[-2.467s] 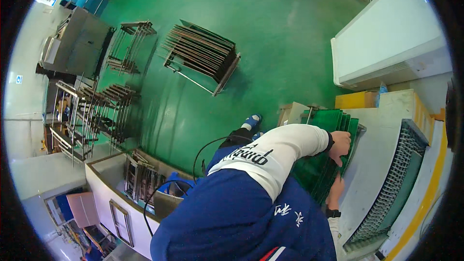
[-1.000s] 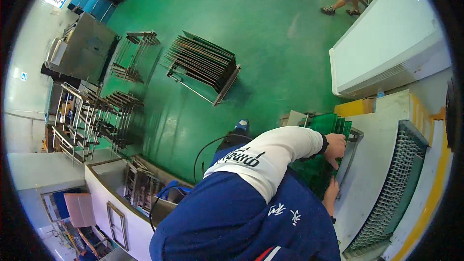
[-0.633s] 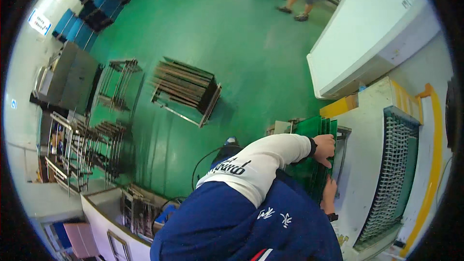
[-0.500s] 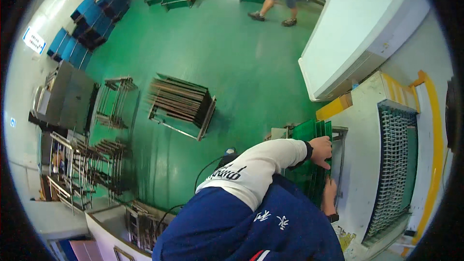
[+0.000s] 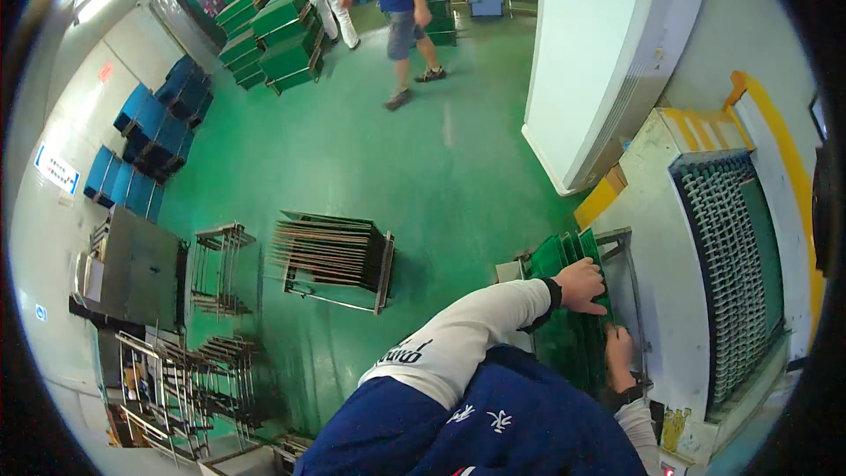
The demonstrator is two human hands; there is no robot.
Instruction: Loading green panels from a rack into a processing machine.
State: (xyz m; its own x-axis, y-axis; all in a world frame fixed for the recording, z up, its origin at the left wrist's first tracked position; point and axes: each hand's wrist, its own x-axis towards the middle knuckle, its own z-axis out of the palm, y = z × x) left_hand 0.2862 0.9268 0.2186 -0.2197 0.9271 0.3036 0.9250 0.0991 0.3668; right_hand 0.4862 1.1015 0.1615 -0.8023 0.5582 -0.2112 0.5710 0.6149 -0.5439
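A batch of thin green boards (image 5: pixel 552 257) stands on edge, close together, in a metal-framed rack (image 5: pixel 622 238) at the lower right. My left hand (image 5: pixel 582 286) reaches across from the left and is closed over the upper edges of the boards. Nearer to me, my right hand (image 5: pixel 619 354) is closed at the right side of the same boards, its fingers curled against a board's edge. How many boards each hand grips is hidden. My left sleeve covers part of the rack.
A conveyor machine (image 5: pixel 727 264) with rows of rollers stands right of the rack. Beyond it rises a tall white cabinet (image 5: pixel 577 62). A rack of brown boards (image 5: pixel 330 256) sits on the green floor; empty metal racks (image 5: pixel 220 269) stand left. A person (image 5: pixel 401 18) walks at the back.
The view has tilted up, showing more of the far room. The walking person has moved left. Both my hands stay at the green boards, with little visible shift.
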